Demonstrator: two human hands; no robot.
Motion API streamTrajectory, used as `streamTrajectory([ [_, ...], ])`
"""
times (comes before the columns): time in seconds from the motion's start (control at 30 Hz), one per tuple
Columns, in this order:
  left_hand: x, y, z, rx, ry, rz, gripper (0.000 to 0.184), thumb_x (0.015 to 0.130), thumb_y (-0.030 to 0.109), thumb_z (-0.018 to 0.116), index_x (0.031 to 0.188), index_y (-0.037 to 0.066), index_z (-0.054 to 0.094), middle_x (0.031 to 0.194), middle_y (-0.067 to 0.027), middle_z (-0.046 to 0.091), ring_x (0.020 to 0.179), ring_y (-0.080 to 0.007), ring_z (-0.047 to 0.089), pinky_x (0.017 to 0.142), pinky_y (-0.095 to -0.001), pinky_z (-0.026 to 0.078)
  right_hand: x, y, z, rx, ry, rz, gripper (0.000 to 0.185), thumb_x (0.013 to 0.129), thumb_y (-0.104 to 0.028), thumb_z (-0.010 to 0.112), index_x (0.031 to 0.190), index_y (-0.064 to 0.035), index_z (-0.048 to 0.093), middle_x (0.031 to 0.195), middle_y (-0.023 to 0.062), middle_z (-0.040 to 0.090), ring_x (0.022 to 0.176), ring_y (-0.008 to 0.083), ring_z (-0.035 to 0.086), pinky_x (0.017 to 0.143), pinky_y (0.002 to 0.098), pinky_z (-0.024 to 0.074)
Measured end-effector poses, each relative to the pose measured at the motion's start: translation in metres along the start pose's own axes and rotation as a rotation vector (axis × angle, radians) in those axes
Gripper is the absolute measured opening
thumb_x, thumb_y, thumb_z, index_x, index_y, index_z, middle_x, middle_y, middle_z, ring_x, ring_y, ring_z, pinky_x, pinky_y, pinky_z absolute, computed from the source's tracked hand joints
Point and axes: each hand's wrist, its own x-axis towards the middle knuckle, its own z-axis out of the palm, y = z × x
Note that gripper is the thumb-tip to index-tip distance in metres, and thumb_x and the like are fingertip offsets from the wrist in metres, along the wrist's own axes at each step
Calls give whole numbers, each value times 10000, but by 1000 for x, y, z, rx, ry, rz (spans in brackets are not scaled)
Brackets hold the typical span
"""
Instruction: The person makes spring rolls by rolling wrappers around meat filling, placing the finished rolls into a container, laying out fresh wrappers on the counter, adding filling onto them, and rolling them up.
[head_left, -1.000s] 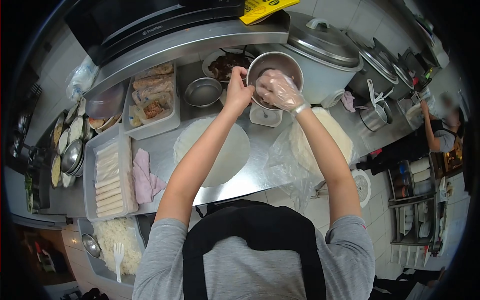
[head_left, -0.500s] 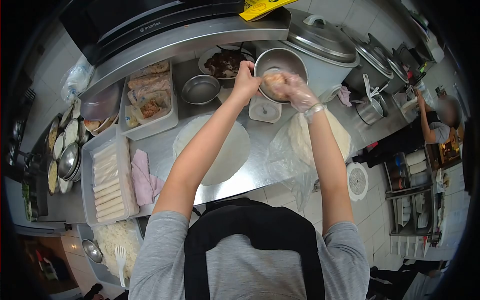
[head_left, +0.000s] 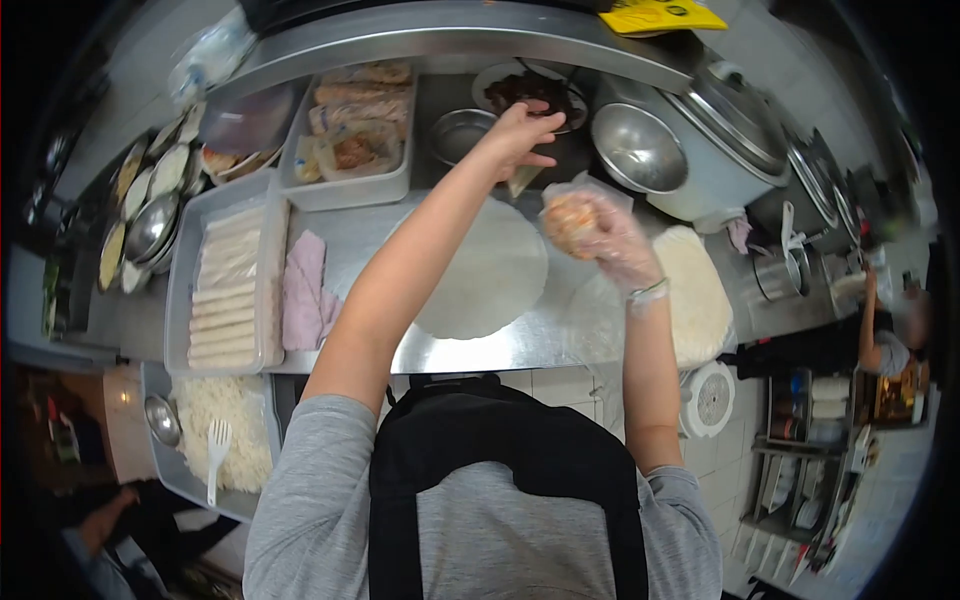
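Observation:
My right hand, in a clear plastic glove, grips a lump of orange-pink chopped filling. It is above the counter, to the right of a thin round white wrapper sheet. My bare left hand has its fingers spread and nothing in them. It hovers beyond the sheet, near a shallow metal bowl and a plate of dark brown food. A steel mixing bowl stands behind my right hand, tilted toward me. A pale stack, partly under plastic, lies beside my right forearm.
At left are a tub of white rolls, a pink cloth and a bin of bagged filling. A tray holds shredded white food and a fork. Large lidded pots line the right back. Other people are at both sides.
My right hand has come out of the steel bowl with the lump of filling, moving toward the wrapper sheet. My left hand has let go of the bowl and opened. The view has shifted.

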Motion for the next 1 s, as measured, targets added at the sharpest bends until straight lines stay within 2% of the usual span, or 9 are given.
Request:
streamTrajectory([
  [0.07, -29, -1, -42, 69, 29, 24, 544, 908, 315, 612, 1327, 39, 402, 1303, -127, 497, 1157, -216, 523, 846, -378, 526, 14, 41, 16, -221, 41, 162, 557, 750, -171, 756, 1223, -27, 498, 1147, 99, 594, 1081, 205, 580, 921, 313, 469],
  [0.17, -84, -31, -97, 197, 209, 47, 420, 916, 297, 596, 1252, 70, 490, 1167, -82, 603, 1057, -165, 583, 834, -337, 506, 36, 86, 42, -327, -92, 370, 554, 738, -118, 748, 1223, -17, 501, 1147, 101, 605, 1071, 215, 584, 925, 334, 462],
  [0.23, -128, -82, -131, 310, 249, 44, 346, 896, 243, 613, 1185, 68, 536, 1084, -67, 627, 991, -159, 602, 819, -331, 500, 48, 104, 54, -1094, -201, 345, 580, 725, -50, 727, 1254, -11, 493, 1210, 138, 592, 1114, 234, 570, 969, 367, 437],
  [0.4, -246, -146, -116, 1002, 183, 256, 270, 784, 105, 644, 1041, 30, 609, 1120, -142, 589, 1092, -317, 530, 934, -396, 434, 65, 112, 29, -652, -189, 319, 573, 785, -157, 688, 1293, 13, 486, 1270, 195, 560, 1166, 282, 548, 1007, 355, 409],
  [0.53, -256, -160, -102, 1059, 237, 321, 295, 774, 106, 662, 1061, 52, 624, 1194, -121, 563, 1144, -316, 493, 960, -401, 415, 85, 144, 25, -882, -144, 236, 388, 835, -217, 663, 1150, 1, 600, 1223, 187, 573, 1148, 336, 528, 958, 389, 429],
  [0.6, -256, -163, -103, 1070, 270, 318, 279, 781, 119, 660, 1052, 57, 629, 1215, -102, 554, 1134, -299, 499, 954, -394, 406, 73, 183, 36, -1200, -197, -117, 262, 833, -221, 659, 1004, -23, 646, 1074, 161, 602, 1029, 330, 549, 874, 395, 453],
  [0.7, -256, -167, -106, 1048, 279, 348, 271, 784, 119, 654, 1048, 61, 631, 1206, -96, 558, 1129, -293, 497, 951, -394, 393, 51, 175, 63, -1272, -220, -347, 197, 813, -196, 661, 950, -57, 637, 966, 124, 588, 916, 315, 549, 809, 399, 459],
  [0.93, -256, -168, -106, 1042, 282, 343, 267, 788, 123, 651, 1047, 66, 630, 1199, -91, 559, 1137, -292, 492, 955, -401, 382, 48, 184, 41, -1358, -229, -333, 268, 792, -162, 667, 1039, -80, 601, 982, 91, 576, 933, 312, 550, 839, 411, 453],
  [1.0, -256, -168, -106, 1044, 284, 344, 263, 789, 122, 650, 1046, 69, 631, 1196, -91, 560, 1139, -292, 491, 954, -401, 381, 52, 182, 42, -1186, -284, -329, 360, 757, -177, 709, 1080, -76, 586, 982, 101, 573, 963, 321, 546, 859, 416, 452],
])
